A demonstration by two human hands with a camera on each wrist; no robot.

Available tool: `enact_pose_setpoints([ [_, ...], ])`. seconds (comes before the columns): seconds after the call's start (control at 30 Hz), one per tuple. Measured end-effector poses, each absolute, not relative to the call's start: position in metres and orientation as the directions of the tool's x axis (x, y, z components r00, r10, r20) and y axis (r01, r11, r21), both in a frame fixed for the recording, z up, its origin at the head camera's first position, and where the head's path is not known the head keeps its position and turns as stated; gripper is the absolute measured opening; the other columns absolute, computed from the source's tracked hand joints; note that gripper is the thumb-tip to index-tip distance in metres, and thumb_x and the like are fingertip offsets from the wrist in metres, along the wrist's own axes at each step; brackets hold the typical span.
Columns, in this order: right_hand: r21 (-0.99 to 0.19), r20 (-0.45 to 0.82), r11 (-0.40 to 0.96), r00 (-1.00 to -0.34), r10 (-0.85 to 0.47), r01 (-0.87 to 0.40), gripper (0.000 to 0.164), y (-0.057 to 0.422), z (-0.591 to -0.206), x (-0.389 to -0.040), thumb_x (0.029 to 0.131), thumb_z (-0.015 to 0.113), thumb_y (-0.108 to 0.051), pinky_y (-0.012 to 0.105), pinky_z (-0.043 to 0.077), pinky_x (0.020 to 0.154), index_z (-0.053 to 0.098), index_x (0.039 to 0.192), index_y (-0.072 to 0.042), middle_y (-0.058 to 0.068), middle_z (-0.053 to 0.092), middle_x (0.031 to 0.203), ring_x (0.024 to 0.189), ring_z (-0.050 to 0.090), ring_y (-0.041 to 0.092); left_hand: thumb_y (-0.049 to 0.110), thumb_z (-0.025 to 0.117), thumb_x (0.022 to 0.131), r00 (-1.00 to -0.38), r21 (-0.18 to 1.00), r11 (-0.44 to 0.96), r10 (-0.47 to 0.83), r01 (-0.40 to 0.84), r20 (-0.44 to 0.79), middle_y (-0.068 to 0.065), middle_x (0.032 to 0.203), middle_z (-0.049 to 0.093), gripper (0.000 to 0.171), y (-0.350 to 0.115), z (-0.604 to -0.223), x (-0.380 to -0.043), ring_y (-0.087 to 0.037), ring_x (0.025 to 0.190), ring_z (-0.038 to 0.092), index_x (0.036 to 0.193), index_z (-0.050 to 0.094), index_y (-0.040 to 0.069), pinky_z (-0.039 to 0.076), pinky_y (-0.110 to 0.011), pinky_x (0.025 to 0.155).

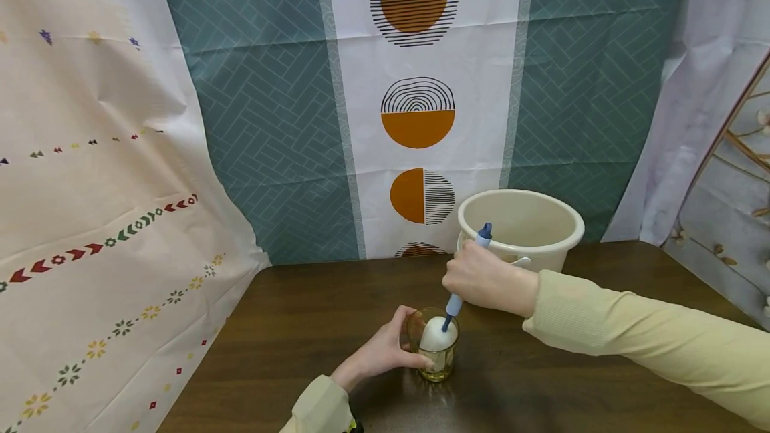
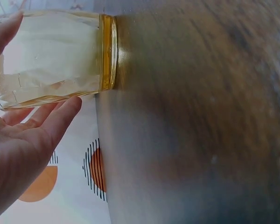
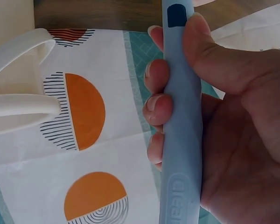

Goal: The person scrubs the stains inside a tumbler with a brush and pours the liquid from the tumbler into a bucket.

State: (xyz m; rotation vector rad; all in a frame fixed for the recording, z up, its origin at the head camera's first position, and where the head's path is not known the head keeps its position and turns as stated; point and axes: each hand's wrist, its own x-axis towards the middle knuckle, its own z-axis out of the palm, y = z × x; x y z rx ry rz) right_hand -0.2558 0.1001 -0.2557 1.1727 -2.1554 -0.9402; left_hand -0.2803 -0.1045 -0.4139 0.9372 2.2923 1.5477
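Note:
My right hand (image 1: 484, 277) grips the light blue handle (image 3: 182, 121) of a cleaning brush with a white sponge head (image 1: 437, 335). That head sits down inside an amber-tinted drinking glass (image 1: 438, 371), and the handle slants up out of it. Around the left side of the glass, my left hand (image 1: 385, 351) holds with thumb and fingers spread on either side. In the left wrist view the glass (image 2: 51, 56) shows the pale sponge through its wall, with fingertips (image 2: 73, 105) against its side. The glass's base is at the dark tabletop.
A cream bucket (image 1: 568, 244) with a white handle stands at the back right, behind my right hand. The dark wooden table (image 1: 313, 299) ends at a patterned curtain (image 1: 265, 119) behind. A light embroidered cloth (image 1: 108, 232) hangs along the left side.

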Motion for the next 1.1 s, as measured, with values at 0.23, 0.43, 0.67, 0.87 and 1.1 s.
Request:
enact_pose_setpoints([
  [0.23,0.733,0.064,0.393,-0.518,-0.853,-0.556,0.020,0.101,-0.252,-0.255,0.073,0.074,-0.027,0.024,0.035,0.046,0.062,0.062,-0.016,-0.002,0.053,0.055,0.047,0.046,0.014,0.021,0.076,0.074,-0.772,0.883,0.263,0.617,0.388,0.156,0.001,0.108,0.051,0.064,-0.106,-0.414,-0.280,-0.018,0.102,0.048,0.118,0.034,0.003,0.043,-0.035,0.075],
  [0.43,0.680,0.082,0.405,-0.485,-0.871,-0.611,0.026,0.108,-0.252,-0.256,0.072,0.074,-0.026,0.023,0.032,0.045,0.057,0.056,-0.016,-0.004,0.049,0.050,0.046,0.040,0.011,0.020,0.076,0.074,-0.771,0.880,0.266,0.616,0.393,0.158,0.002,0.108,0.051,0.063,-0.106,-0.416,-0.281,-0.017,0.103,0.048,0.118,0.034,0.004,0.043,-0.034,0.076],
  [0.67,0.650,0.064,0.419,-0.503,-0.862,-0.634,0.025,0.111,-0.250,-0.257,0.073,0.074,-0.033,0.023,0.033,0.046,0.062,0.061,-0.015,-0.004,0.052,0.053,0.047,0.040,0.011,0.019,0.077,0.073,-0.773,0.880,0.260,0.611,0.399,0.170,0.003,0.108,0.051,0.064,-0.104,-0.417,-0.281,-0.015,0.103,0.047,0.118,0.034,0.004,0.044,-0.032,0.074],
  [0.87,0.667,0.090,0.416,-0.488,-0.868,-0.618,0.024,0.113,-0.247,-0.256,0.071,0.075,-0.031,0.024,0.034,0.048,0.060,0.059,-0.017,-0.003,0.052,0.053,0.047,0.043,0.012,0.020,0.077,0.073,-0.777,0.882,0.263,0.608,0.392,0.164,0.001,0.109,0.050,0.065,-0.104,-0.417,-0.281,-0.014,0.102,0.047,0.119,0.034,0.006,0.045,-0.030,0.073],
  [1.1,0.682,0.112,0.431,-0.498,-0.860,-0.591,0.024,0.111,-0.242,-0.254,0.072,0.074,-0.033,0.026,0.038,0.046,0.062,0.062,-0.015,-0.002,0.053,0.054,0.048,0.046,0.014,0.019,0.077,0.072,-0.782,0.888,0.256,0.601,0.382,0.163,-0.002,0.107,0.050,0.064,-0.104,-0.416,-0.280,-0.015,0.098,0.049,0.119,0.034,0.011,0.046,-0.029,0.073],
])
